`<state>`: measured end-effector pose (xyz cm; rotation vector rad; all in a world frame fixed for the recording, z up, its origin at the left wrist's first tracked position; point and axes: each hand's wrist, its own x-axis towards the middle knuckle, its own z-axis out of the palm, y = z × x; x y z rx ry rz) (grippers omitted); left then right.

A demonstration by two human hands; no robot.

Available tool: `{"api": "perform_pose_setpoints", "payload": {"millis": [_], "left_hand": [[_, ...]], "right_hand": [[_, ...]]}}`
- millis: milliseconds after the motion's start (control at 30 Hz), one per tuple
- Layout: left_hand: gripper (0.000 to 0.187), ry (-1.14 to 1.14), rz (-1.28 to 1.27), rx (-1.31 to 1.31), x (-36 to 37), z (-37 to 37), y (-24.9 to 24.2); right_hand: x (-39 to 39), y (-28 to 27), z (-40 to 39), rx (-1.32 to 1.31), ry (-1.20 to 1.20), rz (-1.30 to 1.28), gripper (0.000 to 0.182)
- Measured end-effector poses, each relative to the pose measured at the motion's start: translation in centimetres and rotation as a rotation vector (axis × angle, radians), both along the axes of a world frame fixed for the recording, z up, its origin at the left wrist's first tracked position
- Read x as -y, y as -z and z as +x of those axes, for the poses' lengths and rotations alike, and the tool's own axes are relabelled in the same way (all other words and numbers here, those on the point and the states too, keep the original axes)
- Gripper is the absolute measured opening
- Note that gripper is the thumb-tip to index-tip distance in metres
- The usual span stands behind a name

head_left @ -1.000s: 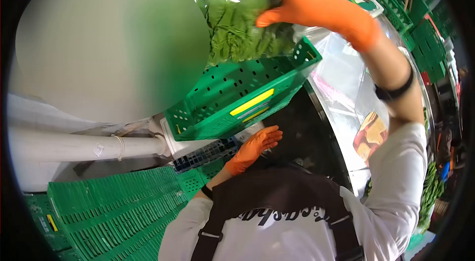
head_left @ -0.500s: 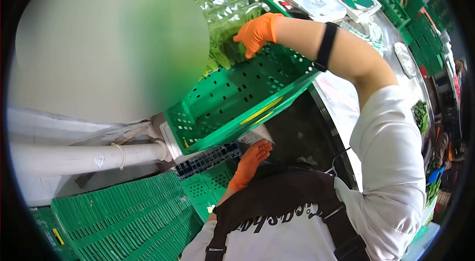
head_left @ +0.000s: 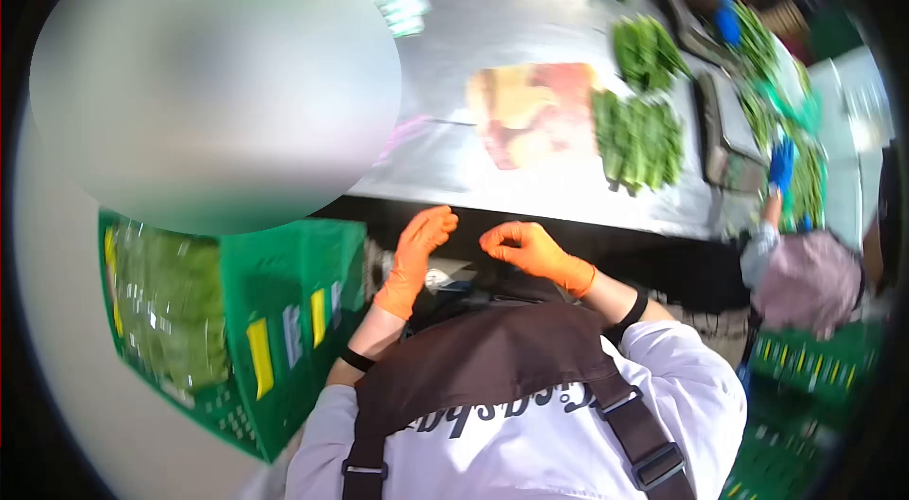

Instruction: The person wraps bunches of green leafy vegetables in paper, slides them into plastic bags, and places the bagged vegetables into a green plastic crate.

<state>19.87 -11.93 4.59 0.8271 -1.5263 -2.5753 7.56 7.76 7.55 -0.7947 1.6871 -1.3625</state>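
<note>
My left hand (head_left: 421,252), in an orange glove, is held in front of the apron with its fingers loosely bent and nothing in them. My right hand (head_left: 540,257), gloved the same way, faces it across a small gap. Its thumb and fingers curl together at the tips, and no object shows in them. Both hands are just below the near edge of a steel table (head_left: 445,159). To the left stands a green crate (head_left: 284,254) holding clear bags of leafy greens (head_left: 170,301).
On the table lie a blurred orange-and-red patterned sheet (head_left: 535,112), green bundles (head_left: 641,140) and a grey scale-like device (head_left: 729,135). A co-worker in a pinkish cap (head_left: 810,282) stands at right, wearing a blue glove (head_left: 781,164). Green crates (head_left: 805,358) stand behind them.
My right hand has left the bagged greens in the crate and come back near my left hand. The view has swung right to the table, with the crate now at left.
</note>
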Motion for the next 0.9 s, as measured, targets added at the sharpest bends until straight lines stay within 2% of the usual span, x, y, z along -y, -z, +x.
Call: {"api": "perform_pose_setpoints", "payload": {"millis": [33,67,100,167,200,233,267,300,367,400,467,500,567,600,633,700,733,767,800,833,900], "left_hand": [[0.037,0.064,-0.139,0.01,-1.1,-3.1,-0.2],[0.041,0.114,-0.284,-0.114,-2.7,-6.3,1.7],[0.041,0.153,-0.279,-0.111,-4.2,-9.4,1.4],[0.048,0.336,-1.021,-0.252,-6.7,-14.9,0.3],[0.048,0.358,-1.019,-0.253,-7.6,-17.1,0.8],[0.052,0.413,-1.368,-0.199,-8.3,-19.2,1.9],[0.055,0.459,-1.716,-0.141,-8.9,-20.6,2.7],[0.055,0.476,-1.716,-0.14,-8.6,-21.0,3.7],[0.058,0.701,-1.75,-0.091,-6.4,-20.7,5.2],[0.058,0.715,-1.754,-0.087,-5.6,-20.4,5.0],[0.055,0.771,-1.688,0.0,-4.4,-19.5,4.3],[0.055,0.777,-1.689,0.012,-4.2,-19.4,3.9],[0.051,0.777,-1.759,0.091,-4.1,-19.5,3.2],[0.049,0.638,-1.714,0.035,-5.3,-20.3,3.1],[0.051,0.595,-1.358,0.106,-7.3,-21.5,3.1],[0.057,0.564,-0.657,0.235,-12.4,-25.1,2.4],[0.061,0.575,-0.309,0.289,-15.2,-26.9,1.8],[0.066,0.478,-0.227,0.302,-18.1,-28.0,2.9],[0.073,0.383,-0.143,0.316,-20.3,-28.8,3.8],[0.073,0.382,-0.139,0.316,-21.5,-29.5,4.0],[0.076,0.419,-0.118,0.076,-22.8,-30.6,3.9]], "right_hand": [[-3.5,0.5,-0.7,0.066,0.084,0.06,0.012],[-6.9,1.3,-1.3,0.058,0.224,0.038,0.013],[-9.6,0.8,-2.3,0.095,0.373,0.074,0.012],[-15.0,0.9,-5.3,0.02,0.566,0.117,0.012],[-17.2,0.1,-7.2,-0.018,0.686,0.208,0.013],[-19.4,-0.2,-9.6,-0.052,0.799,0.3,0.014],[-21.9,0.2,-12.0,-0.236,0.865,0.298,0.016],[-24.3,0.9,-14.5,-0.421,0.924,0.296,0.017],[-29.1,3.7,-20.0,-0.293,1.05,0.157,0.022],[-31.0,4.9,-22.3,-0.279,1.059,0.163,0.026],[-33.1,6.0,-26.0,-0.256,1.017,0.215,0.033],[-33.3,5.2,-27.6,-0.137,0.959,0.276,0.039],[-33.5,5.4,-30.0,-0.052,0.9,0.272,0.045],[-33.9,6.1,-31.2,0.002,0.863,0.268,0.057],[-33.3,6.7,-31.8,0.013,0.858,0.264,0.057],[-30.8,7.4,-32.1,-0.031,0.904,0.364,0.075],[-28.9,8.2,-31.1,0.048,0.89,0.238,0.084],[-26.7,8.8,-29.4,0.123,0.873,0.113,0.093],[-24.9,8.4,-27.6,-0.066,0.832,0.142,0.096],[-23.3,8.0,-25.8,-0.254,0.786,0.171,0.1],[-21.0,6.8,-23.1,0.124,0.836,0.021,0.098]]}}
